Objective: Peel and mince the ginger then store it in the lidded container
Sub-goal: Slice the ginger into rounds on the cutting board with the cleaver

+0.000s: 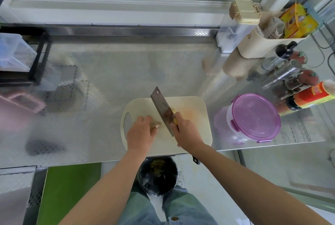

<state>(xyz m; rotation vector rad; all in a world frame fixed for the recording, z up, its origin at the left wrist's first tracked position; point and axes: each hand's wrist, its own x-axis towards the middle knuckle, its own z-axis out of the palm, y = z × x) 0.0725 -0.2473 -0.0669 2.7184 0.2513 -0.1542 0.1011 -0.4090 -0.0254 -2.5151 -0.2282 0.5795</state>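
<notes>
Ginger (156, 125), a small tan piece, lies on the near-left part of the board (192, 105), which sits at the front edge of the counter (112, 72). Nearest of all, a black bin (158, 176) stands on the floor below that edge, between the person's forearms, with some scraps inside. The left hand (140, 133) is curled over the ginger from the left and holds it down on the board, so only the right end of the piece shows. The right hand (188, 133) is wrapped round the handle of a cleaver (163, 108). The blade tilts and points away and to the left, with its edge down just right of the ginger; I cannot tell if it touches the piece. An orange stain marks the board right of the blade. To the right, apart from the board, stands the container (253, 118) with its purple lid on. Beyond it lie a bottle (311, 98) with a red label and metal shakers (282, 75). Farther back stands a beige caddy (257, 47), and far left a black rack (39, 56).
</notes>
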